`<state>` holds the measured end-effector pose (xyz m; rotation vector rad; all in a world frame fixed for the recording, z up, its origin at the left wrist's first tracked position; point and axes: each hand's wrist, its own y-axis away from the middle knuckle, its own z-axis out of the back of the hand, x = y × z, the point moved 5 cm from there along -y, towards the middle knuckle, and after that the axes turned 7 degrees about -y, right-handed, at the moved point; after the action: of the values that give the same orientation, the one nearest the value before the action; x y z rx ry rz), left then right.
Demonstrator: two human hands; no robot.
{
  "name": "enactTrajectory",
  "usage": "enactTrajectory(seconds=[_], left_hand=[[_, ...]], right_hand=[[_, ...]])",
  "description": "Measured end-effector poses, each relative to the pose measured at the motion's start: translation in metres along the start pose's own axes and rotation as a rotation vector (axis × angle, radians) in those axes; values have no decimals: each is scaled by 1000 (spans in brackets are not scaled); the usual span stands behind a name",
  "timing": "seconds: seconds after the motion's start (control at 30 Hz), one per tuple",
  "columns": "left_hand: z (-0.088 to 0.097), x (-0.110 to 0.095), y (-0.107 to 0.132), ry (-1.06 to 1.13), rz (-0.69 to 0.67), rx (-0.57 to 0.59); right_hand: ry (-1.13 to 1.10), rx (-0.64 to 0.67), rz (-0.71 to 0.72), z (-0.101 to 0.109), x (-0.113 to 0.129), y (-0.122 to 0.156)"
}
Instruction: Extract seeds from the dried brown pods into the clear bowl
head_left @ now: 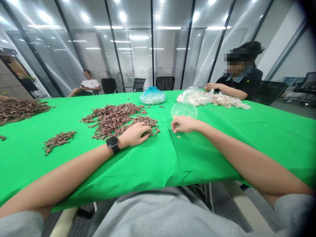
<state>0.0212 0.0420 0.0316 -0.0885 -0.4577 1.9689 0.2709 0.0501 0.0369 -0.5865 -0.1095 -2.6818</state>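
- The left hand is lying half-open on the near edge of the brown heap, its fingers draped over the pile and not visibly gripping anything.
- The heap is sitting mid-way along the green cloth, a mass of dry, knobbly, twisted brown bits with a rough, shaggy texture.
- A black smartwatch is circling the left wrist, just behind the hand.
- The right hand is hovering just right of the heap, fingers loosely curled downward; whether it is pinching something is too small to tell.
- Pale crumbs are lying on the cloth just below the right hand.
- A clear plastic tub is sitting on the cloth just beyond the right hand.
- Two more brown heaps, a small one and a larger one, are lying on the cloth left of the main heap.
- A knotted blue-white bag is bulging on the cloth's far side.
- Across the cloth, a co-worker's hand is reaching toward a crinkled clear bag and a pale, flaky heap.
- A person in a white shirt is sitting well beyond the cloth.
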Motion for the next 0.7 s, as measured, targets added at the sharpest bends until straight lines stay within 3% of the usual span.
enactTrajectory(seconds=[0.1,0.2,0.7], left_hand=[[-1,1,0,7,1,11],[-2,2,-1,4,10,9],[-2,0,-1,5,20,4]], right_hand=[[-4,211,50,-1,-1,4],[-11,320,22,-5,-1,7],[-57,423,4,-16,-2,10]])
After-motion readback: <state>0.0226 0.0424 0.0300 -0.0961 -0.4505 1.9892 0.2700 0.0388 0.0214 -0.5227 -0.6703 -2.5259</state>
